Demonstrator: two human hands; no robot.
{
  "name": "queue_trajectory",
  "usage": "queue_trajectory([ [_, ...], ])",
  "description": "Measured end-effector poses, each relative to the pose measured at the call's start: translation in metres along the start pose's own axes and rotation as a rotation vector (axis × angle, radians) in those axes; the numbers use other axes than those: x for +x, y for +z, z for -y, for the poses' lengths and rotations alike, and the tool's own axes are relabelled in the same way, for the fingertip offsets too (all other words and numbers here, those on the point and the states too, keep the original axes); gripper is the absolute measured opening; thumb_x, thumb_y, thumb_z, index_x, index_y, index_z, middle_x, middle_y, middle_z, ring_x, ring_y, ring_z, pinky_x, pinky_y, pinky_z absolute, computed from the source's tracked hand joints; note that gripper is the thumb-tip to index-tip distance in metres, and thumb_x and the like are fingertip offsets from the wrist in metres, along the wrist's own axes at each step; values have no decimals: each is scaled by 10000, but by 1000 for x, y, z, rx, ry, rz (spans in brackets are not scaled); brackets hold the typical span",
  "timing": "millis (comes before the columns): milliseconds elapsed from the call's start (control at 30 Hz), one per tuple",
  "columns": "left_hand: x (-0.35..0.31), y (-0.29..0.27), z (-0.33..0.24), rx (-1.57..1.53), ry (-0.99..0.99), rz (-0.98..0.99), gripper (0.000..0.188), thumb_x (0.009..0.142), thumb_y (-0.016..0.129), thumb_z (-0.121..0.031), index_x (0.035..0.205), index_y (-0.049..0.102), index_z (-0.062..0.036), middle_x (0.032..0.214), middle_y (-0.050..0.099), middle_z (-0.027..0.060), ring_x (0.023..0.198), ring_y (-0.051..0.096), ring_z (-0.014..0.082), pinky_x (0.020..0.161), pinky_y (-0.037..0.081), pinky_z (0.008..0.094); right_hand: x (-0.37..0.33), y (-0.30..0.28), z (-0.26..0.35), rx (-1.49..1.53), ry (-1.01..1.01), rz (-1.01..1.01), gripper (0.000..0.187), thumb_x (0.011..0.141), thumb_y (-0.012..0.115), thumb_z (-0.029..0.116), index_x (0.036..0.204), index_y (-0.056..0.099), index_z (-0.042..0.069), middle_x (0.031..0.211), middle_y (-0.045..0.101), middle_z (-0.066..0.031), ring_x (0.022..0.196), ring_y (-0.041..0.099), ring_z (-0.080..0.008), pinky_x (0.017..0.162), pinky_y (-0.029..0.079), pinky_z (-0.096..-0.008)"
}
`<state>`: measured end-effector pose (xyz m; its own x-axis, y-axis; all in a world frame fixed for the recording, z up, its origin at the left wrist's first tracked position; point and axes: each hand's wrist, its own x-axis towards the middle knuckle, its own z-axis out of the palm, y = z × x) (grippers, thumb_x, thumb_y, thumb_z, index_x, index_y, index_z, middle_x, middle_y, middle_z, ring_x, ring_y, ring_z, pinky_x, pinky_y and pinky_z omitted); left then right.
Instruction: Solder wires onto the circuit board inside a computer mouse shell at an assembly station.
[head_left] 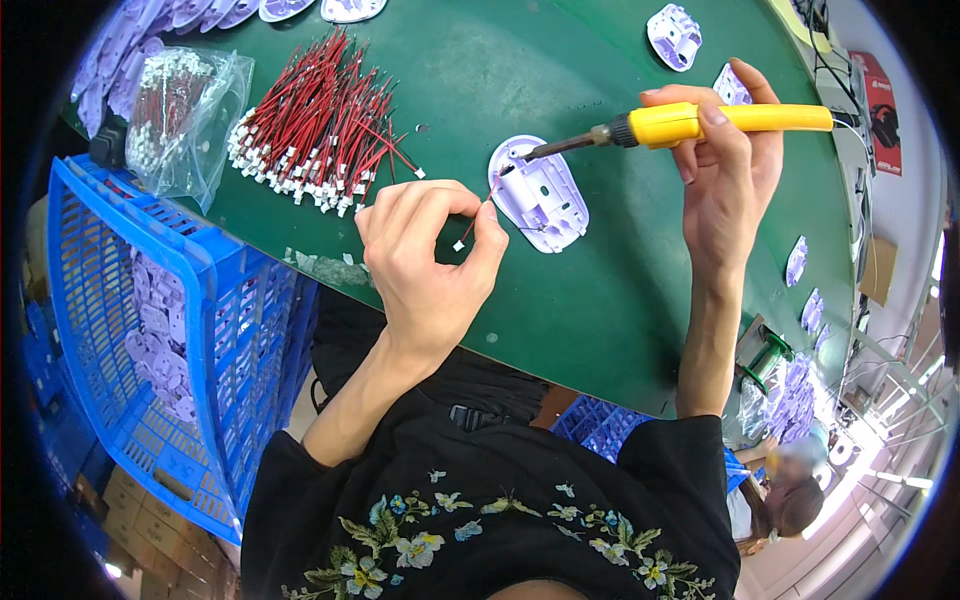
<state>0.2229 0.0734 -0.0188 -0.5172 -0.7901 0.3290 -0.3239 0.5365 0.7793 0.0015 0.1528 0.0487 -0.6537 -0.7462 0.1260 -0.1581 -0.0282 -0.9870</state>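
A soldering step is being carried out at the green table (600, 300). A thin red wire (480, 215) with a small white connector at its near end is being pinched between the thumb and forefinger of the left hand (425, 260), the other fingers being curled in; its far end is being held against the white plastic housing (538, 193) lying on the table just right of that hand. A yellow-handled soldering iron (690, 123) is being gripped by the right hand (725, 170), closed around the handle with the forefinger laid over the top, and its dark tip is being brought down from the right onto the far left part of the housing, where the wire end is meeting it. Whether the tip is actually touching the joint cannot be told.

Judging from this, the joint is being made or is about to be made. The next move is being judged to call for a steady hold on the wire while the tip is kept on the contact point, and for the fingers being kept clear of the hot tip.

A heap of red wires (315, 125) is lying farther left on the table, a clear bag of more wires (185, 115) beside it, and a blue crate (150, 330) of white parts is standing at the near left. More white housings (675, 35) are lying at the far side.
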Motion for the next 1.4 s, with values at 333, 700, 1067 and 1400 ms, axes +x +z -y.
queue_trajectory([
  [333, 1, 0, -2, 19, 4, 19, 136, 792, 789, -56, 827, 662, -84, 859, 693, 4, 843, 609, 210, 797, 395, 364, 3, -22, 16, 68, -68, -114, 648, 993, 653, 117, 1454, 239, -69, 1054, 729, -278, 603, 485, -79, 604, 438, -201],
  [700, 4, -66, -44, -76, -131, 268, 183, 815, 789, 71, 983, 754, 10, 824, 735, 97, 708, 647, 188, 681, 489, 307, -5, -136, 65, 59, -274, -498, 450, 1028, 594, 205, 1410, 484, -5, 1286, 639, -325, 1169, 648, -273, 1061, 489, -388],
  [1067, 11, -309, -6, 824, -282, -85, 207, 1010, 672, -144, 1089, 721, 40, 882, 712, 88, 778, 619, 129, 707, 503, 288, -14, -197, 76, 67, -378, -705, 418, 1036, 575, 187, 1398, 490, -4, 1303, 631, -332, 1151, 645, -254, 1029, 483, -348],
  [1400, 78, -160, 0, 607, -112, 46, 391, 991, 694, -251, 1250, 676, 41, 1149, 718, 192, 1010, 676, 263, 892, 523, 374, -5, -145, 86, -26, -596, -711, 532, 984, 585, 204, 1417, 366, -14, 1030, 710, -186, 912, 689, -178, 757, 531, -246],
])
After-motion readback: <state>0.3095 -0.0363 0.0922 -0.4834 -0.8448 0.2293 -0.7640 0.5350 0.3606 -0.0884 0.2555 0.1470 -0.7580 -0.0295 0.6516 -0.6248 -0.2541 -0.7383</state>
